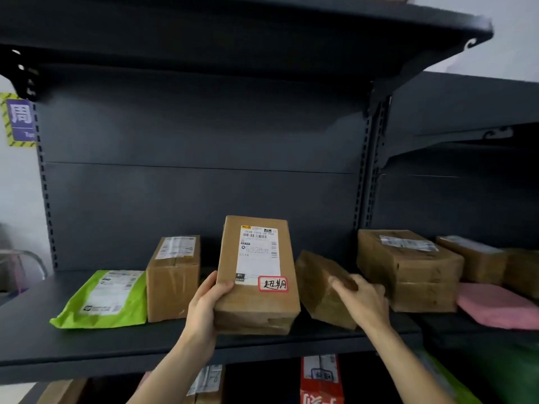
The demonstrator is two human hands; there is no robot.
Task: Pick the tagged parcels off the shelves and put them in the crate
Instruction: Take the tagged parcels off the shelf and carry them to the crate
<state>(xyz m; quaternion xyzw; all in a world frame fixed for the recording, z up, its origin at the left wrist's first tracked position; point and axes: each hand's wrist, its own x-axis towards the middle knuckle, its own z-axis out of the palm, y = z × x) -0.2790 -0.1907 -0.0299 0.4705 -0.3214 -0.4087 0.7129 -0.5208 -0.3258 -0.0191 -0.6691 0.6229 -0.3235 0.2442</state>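
Parcel [256, 298] with a red-bordered tag [273, 284] is held upright at the front of the shelf [87, 342], gripped at its lower left corner by the left hand [207, 304], thumb on its face | tilted brown box [316, 290] just beside it is clasped by curled fingers of the right hand [363, 300] | green mailer [105, 298] is laid flat further left

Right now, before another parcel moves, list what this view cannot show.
- Crate: outside the head view.
- Tilted parcel: no label face shows; the right hand covers part, so tagged or not is unknown.
- Lower-shelf parcels: cut off by the bottom edge and the shelf board.
- Held parcel in the left hand: fine print on its label too small.
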